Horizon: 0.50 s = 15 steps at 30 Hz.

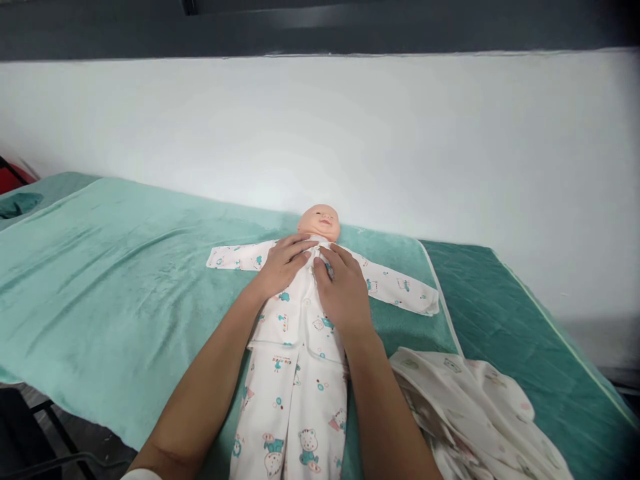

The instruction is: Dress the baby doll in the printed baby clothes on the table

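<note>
Plush green towel (125, 267) under soft-suited doll (295, 333)

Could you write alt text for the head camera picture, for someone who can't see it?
Both hands, left hand and right hand, rest on the chest of a baby doll in a printed white sleepsuit, lying face up on a green towel. Another printed garment lies crumpled at the right.

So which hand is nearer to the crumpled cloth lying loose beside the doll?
The right hand. It rests on the doll's chest on the side toward the crumpled cloth; the left hand lies on the chest's far side.
</note>
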Motion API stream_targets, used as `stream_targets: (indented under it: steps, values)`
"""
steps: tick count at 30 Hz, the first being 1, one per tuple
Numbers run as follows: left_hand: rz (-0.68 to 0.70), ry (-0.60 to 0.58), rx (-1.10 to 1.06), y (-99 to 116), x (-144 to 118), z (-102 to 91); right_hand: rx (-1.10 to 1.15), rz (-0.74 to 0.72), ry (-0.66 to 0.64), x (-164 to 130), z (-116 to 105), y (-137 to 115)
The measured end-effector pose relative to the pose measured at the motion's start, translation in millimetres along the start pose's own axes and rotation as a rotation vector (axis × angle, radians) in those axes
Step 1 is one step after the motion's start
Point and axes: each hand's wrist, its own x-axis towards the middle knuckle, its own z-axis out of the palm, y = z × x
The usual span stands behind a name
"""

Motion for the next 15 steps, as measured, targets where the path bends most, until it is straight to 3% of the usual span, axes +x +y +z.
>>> stream_targets:
  steps: [7, 15]
  values:
    - [-0.004, 0.014, 0.005, 1.1, -0.1, 0.4, -0.024, -0.037, 0.021, 0.5, -0.1, 0.8]
    - [-0.011, 0.002, -0.006, 2.3, 0.1, -0.4, -0.07, -0.006, -0.048, -0.6, -5.2, -1.3]
